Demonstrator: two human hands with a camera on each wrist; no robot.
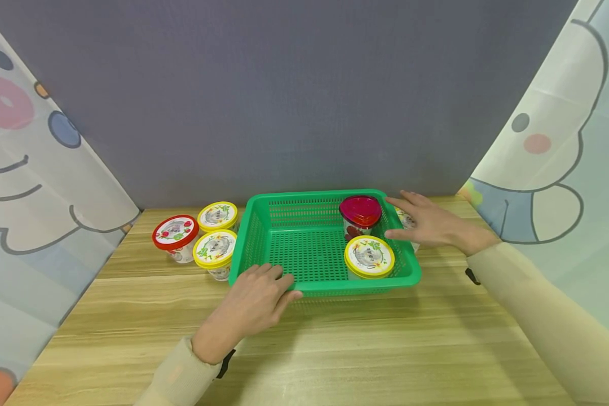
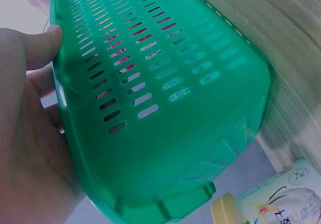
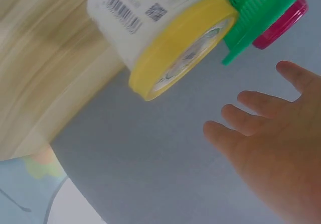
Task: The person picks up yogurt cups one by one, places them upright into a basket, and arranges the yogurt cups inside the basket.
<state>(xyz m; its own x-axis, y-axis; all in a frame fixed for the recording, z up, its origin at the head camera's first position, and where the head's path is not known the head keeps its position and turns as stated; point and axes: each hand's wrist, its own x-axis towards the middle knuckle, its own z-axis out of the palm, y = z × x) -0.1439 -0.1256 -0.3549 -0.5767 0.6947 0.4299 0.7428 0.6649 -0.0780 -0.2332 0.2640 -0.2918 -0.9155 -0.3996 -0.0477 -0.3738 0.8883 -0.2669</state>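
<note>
My left hand [image 1: 256, 299] grips the rim of a green plastic basket [image 1: 325, 288] at its near left corner. In the left wrist view the thumb is on one side of the rim and the fingers reach behind it. Spread and holding nothing, my right hand [image 1: 428, 223] hovers above the basket's right end. Beneath it, a yellow-lidded tub [image 3: 185, 48] stands outside the basket and is partly hidden in the head view. Inside the basket, on the right, are a tub with a magenta lid [image 1: 360, 211] and, nearer, another yellow-lidded tub [image 1: 369, 256].
Left of the basket stand a red-lidded tub [image 1: 176, 232] and two yellow-lidded tubs, one behind [image 1: 217, 216] and one in front [image 1: 215, 248]. A grey panel [image 1: 294, 101] rises behind the wooden table [image 1: 345, 349]. Cartoon-printed sheets hang at both sides.
</note>
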